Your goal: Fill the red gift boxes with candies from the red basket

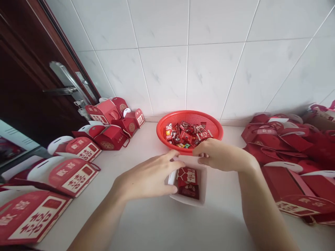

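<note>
A small open gift box (pixel 203 186) with white inner walls stands in front of me. Inside it lie several wrapped sweets (pixel 188 176) in red and dark red wrappers. My left hand (pixel 150 176) holds the box's left side, its thumb at the near left wall and its fingers over the far left corner. At the far right corner, my right hand (pixel 226 155) has thumb and fingers closed at the raised back flap. The box's outer faces are mostly hidden. Just behind both hands is a red plastic basket (pixel 160 130) with many wrapped sweets in it.
Folded red gift boxes (pixel 75 176) with handles line the left side, below a dark door (pixel 23 62) with a metal handle. More red boxes (pixel 293 188) are piled at the right. A white tiled wall (pixel 162 69) rises behind the white tabletop (pixel 146 223).
</note>
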Tool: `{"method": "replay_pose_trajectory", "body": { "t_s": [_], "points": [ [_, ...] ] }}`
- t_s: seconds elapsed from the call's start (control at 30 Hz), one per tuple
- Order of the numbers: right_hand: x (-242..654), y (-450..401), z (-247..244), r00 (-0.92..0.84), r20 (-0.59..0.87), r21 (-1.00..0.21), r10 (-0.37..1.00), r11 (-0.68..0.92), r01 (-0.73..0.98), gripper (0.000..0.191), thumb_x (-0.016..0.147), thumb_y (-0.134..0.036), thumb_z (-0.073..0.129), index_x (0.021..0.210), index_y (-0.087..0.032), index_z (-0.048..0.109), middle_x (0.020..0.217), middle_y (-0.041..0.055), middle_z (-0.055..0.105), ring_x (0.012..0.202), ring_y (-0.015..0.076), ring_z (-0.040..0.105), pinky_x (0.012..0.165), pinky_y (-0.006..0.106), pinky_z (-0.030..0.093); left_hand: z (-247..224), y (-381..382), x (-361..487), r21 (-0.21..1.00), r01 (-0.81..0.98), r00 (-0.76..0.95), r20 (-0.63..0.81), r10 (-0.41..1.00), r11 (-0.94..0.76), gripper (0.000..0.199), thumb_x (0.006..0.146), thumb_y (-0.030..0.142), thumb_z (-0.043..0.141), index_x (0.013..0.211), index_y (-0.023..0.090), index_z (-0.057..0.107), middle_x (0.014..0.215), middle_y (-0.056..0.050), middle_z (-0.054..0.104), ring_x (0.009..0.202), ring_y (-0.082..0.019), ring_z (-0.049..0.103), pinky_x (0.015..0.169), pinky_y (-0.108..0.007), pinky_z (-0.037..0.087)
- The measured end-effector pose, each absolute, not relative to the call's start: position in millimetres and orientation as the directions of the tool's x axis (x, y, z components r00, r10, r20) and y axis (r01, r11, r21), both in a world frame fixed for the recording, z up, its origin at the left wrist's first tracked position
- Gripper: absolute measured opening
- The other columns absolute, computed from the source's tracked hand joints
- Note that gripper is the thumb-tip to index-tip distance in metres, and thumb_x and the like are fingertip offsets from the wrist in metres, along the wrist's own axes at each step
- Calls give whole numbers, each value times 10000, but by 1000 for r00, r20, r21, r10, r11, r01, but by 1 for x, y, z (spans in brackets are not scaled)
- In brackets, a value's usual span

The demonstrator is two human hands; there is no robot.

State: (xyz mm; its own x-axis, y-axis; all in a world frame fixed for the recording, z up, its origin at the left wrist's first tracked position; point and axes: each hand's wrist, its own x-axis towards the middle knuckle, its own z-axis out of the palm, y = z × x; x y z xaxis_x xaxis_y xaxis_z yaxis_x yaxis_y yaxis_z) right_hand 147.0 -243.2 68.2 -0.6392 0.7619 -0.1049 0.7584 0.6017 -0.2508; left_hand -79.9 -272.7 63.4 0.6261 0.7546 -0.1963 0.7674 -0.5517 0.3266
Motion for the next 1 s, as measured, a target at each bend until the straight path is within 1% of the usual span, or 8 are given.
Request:
{"method": "replay_pose_trajectory", "body": {
  "t_s": [0.17,0.33,0.43,0.53,0.63,0.77,0.83,1.0],
  "points": [
    [150,-238,65,-638,-45,-336,769,590,734,219,879,-70,557,797,-198,715,814,28,717,707,183,620,624,280,376,62,-273,-80,324,782,616,-267,741,-533,385,818,228,590,1195,268,656,1111,-46,599,1020,-248,642,800,-317,480],
    [151,-235,44,-610,76,-453,789,572,684,152,922,-175,573,937,-180,724,844,52,739,748,204,659,661,294,457,54,-264,-80,328,795,597,-267,757,-511,226,896,320,496,1033,231,652,1029,-48,586,939,-230,633,758,-332,462],
    [159,-243,31,-526,193,-621,828,518,588,300,978,-374,550,1178,-185,668,1040,85,750,851,216,695,717,315,535,53,-258,-80,349,795,593,-277,756,-496,282,932,408,466,1062,232,645,1049,-54,586,963,-239,629,770,-339,462],
    [168,-258,18,-428,285,-726,857,485,488,388,979,-475,543,1254,-216,631,1255,102,694,1037,239,693,827,351,575,53,-255,-80,365,791,597,-289,748,-491,346,949,456,447,1123,231,643,1082,-63,595,1002,-255,629,783,-339,467],
    [175,-273,4,-385,372,-722,845,524,453,383,969,-459,581,1276,-234,629,1283,109,674,1141,257,661,957,413,547,52,-252,-80,367,786,603,-279,747,-497,389,957,469,439,1188,230,641,1132,-76,609,1052,-269,623,800,-339,468],
    [177,-287,-17,-444,410,-670,797,594,446,385,950,-467,611,1263,-246,649,1424,145,571,1317,300,553,1064,466,480,50,-249,-81,366,785,602,-264,753,-499,432,971,479,419,1248,229,637,1142,-81,626,1066,-267,620,814,-338,468],
    [177,-290,-27,-395,431,-668,811,581,464,365,951,-472,605,1226,-234,639,1373,150,598,1267,293,582,1028,448,500,49,-248,-81,371,781,606,-260,751,-502,428,971,473,425,1251,233,642,1140,-74,631,1051,-255,622,811,-327,465],
    [175,-293,-51,-165,465,-700,870,476,532,273,967,-466,567,1091,-224,588,1107,104,684,963,232,638,863,379,544,52,-247,-81,365,780,610,-261,748,-509,401,961,453,460,1227,234,663,1123,-60,648,1058,-244,621,821,-299,443]
  ]
}}
